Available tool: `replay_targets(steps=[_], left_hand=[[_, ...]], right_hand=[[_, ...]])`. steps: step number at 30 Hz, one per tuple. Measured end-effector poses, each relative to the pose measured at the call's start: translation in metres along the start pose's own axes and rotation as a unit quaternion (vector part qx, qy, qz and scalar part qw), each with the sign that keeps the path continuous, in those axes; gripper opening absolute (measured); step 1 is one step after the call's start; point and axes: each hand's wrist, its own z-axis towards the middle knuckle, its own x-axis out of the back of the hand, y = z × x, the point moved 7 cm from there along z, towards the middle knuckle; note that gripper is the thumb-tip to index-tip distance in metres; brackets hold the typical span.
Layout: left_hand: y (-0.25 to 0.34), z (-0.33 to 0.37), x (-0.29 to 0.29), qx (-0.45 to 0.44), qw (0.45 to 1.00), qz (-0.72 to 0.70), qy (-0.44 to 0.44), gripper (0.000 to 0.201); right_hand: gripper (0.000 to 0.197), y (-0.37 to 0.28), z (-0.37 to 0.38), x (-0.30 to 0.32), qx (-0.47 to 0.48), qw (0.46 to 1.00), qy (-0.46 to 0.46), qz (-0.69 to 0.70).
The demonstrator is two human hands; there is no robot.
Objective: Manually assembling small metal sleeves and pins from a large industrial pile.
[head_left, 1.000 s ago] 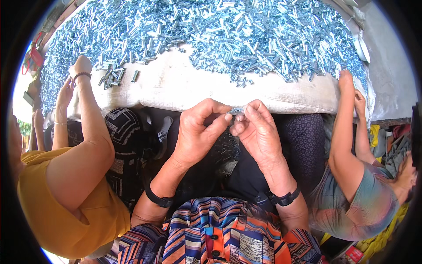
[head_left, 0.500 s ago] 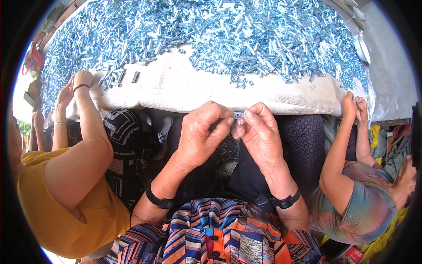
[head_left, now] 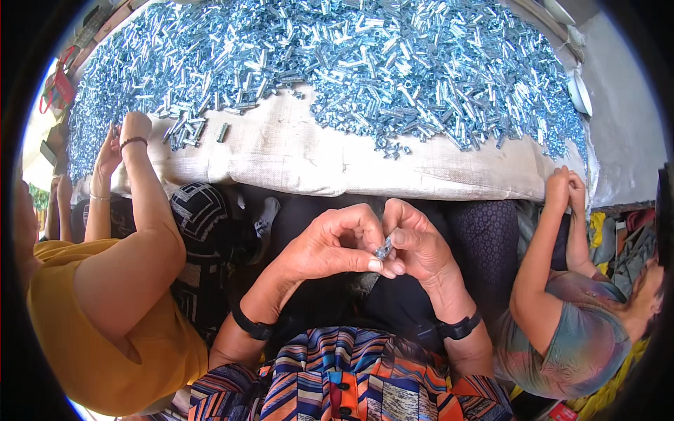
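Between my two hands, over my lap, is a small silvery metal piece (head_left: 383,248), its exact shape partly covered by fingers. My left hand (head_left: 337,242) pinches it from one side with thumb and fingertips. From the other side my right hand (head_left: 420,242) grips it with thumb and bent fingers. Beyond them a wide heap of shiny bluish metal sleeves and smaller bits (head_left: 428,77) lies on a pale woven cloth (head_left: 281,154). A single sleeve (head_left: 222,132) lies apart from the heap at its near left.
A person in a mustard top (head_left: 119,323) works close at my left, hands at the cloth edge. Another in a patterned grey top (head_left: 562,330) sits at my right, hands together near the edge. A pale dish (head_left: 580,92) stands at the far right.
Both my hands have come down toward my lap, away from the cloth edge, with the metal piece now tilted between them. The heap sits slightly lower in view.
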Motion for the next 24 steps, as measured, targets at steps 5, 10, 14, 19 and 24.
replay_targets(steps=[5,10,14,19,24], left_hand=[[0.010,0.002,-0.003,-0.006,0.999,-0.040,-0.014,0.018],[0.008,0.001,0.008,0.011,1.000,-0.021,0.002,0.018],[0.023,-0.002,0.059,0.013,0.975,0.178,0.129,0.015],[0.048,0.025,0.114,-0.064,0.804,0.509,0.300,0.012],[0.042,0.052,0.108,-0.110,0.638,0.687,0.330,0.015]], right_hand=[[0.022,-0.001,0.003,-0.006,0.004,0.999,-0.038,-0.002],[0.020,-0.010,0.003,-0.004,0.012,0.996,0.006,-0.090],[0.017,-0.034,0.002,0.008,0.058,0.923,0.042,-0.377],[0.009,-0.097,0.028,0.017,0.188,0.729,0.241,-0.613],[0.010,-0.127,0.071,0.015,0.287,0.529,0.223,-0.766]])
